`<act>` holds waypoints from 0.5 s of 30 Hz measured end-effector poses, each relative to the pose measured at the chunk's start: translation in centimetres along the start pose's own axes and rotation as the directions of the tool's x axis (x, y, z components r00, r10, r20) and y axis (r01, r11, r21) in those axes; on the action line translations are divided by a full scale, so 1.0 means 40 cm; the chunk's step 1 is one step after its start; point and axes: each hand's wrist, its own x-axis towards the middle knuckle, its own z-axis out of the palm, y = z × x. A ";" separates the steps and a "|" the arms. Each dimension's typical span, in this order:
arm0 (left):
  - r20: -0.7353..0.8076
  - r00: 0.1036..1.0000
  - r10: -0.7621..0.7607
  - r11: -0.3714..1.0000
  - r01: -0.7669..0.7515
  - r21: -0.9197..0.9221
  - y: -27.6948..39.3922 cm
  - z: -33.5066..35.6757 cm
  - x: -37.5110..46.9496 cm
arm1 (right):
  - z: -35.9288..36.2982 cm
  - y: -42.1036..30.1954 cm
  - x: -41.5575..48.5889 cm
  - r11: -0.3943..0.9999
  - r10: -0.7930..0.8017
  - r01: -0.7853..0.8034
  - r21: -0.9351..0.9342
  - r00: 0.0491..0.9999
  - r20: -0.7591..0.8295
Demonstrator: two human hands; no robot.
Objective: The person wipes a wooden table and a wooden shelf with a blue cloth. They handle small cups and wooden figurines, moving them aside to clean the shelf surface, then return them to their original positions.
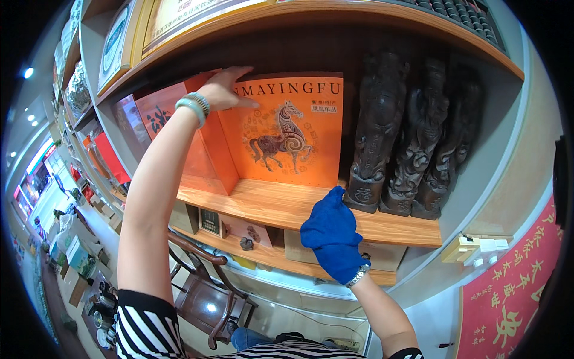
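My left hand [228, 89], with bracelets at the wrist, is at the upper left corner of an orange gift box [278, 134] printed with a horse. Its thumb lies across the front and its fingers reach over the top edge. My right hand is hidden in a bunched blue cloth [332, 233], which it holds at the front edge of the wooden shelf [269, 197]. Left of the horse box, a second orange box [210, 148] stands at an angle. Three dark carved statues [376, 134] stand to the right of the cloth.
An abacus [462, 18] and framed certificates [188, 22] occupy the shelf above. A small figurine [246, 243] sits on the lower shelf. A wooden armchair [206, 296] stands below. Switches [486, 251] and a red banner [506, 287] are on the right.
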 end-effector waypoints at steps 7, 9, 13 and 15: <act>0.317 0.947 0.057 0.990 -0.013 -0.138 0.026 0.061 0.177 | -0.069 0.012 -0.001 0.985 0.150 -0.135 -0.103 0.977 0.153; 0.317 0.948 0.038 0.987 0.014 -0.162 0.034 0.072 0.198 | -0.106 0.016 -0.018 0.992 0.096 -0.106 0.075 0.986 0.133; 0.287 0.957 0.050 0.977 0.013 -0.212 0.046 0.072 0.203 | -0.183 0.001 -0.060 0.912 -0.045 0.058 0.407 0.998 -0.043; 0.301 0.953 0.029 0.976 0.038 -0.214 0.056 0.062 0.200 | -0.213 -0.016 -0.068 0.977 -0.213 0.212 -0.031 0.976 -0.038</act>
